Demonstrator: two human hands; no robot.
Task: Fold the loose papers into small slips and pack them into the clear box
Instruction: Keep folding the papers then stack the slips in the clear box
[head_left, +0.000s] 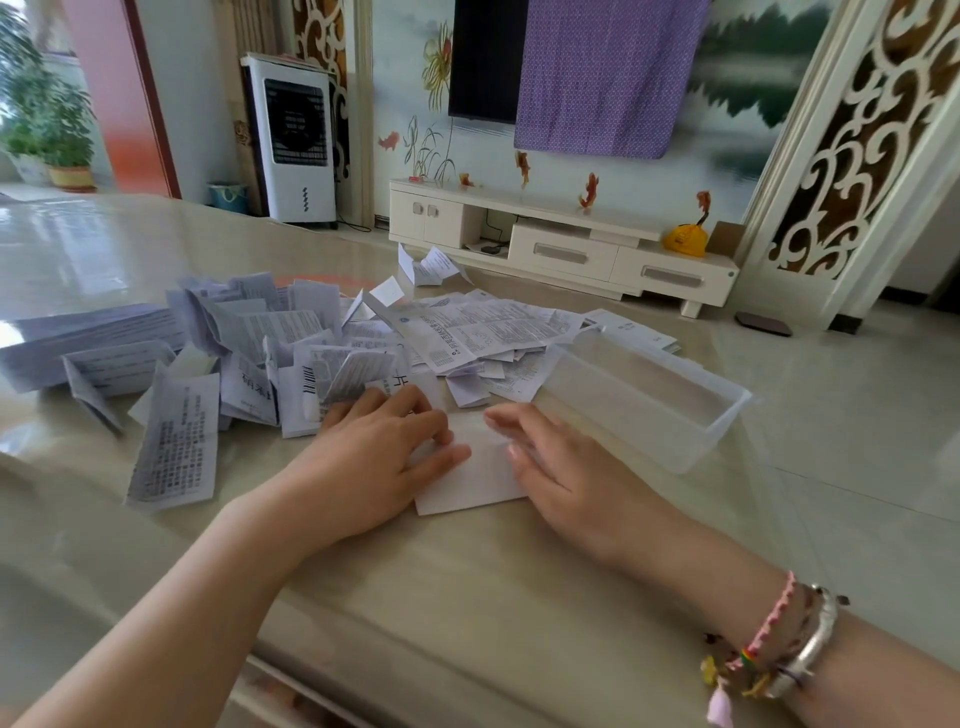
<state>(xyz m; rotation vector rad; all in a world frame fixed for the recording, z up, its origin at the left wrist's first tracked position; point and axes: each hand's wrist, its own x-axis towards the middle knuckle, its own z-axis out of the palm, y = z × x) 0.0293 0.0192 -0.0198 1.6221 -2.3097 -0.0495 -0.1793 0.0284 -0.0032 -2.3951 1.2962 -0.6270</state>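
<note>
The left hand presses down on a white folded paper on the table, fingers bent over its left edge and hiding part of it, with a blurred heap of loose papers behind. The right hand lies nearly flat on the paper's right side, fingers extended. Just right of it stands the clear box, seemingly empty, though its translucent walls make this hard to confirm.
</note>
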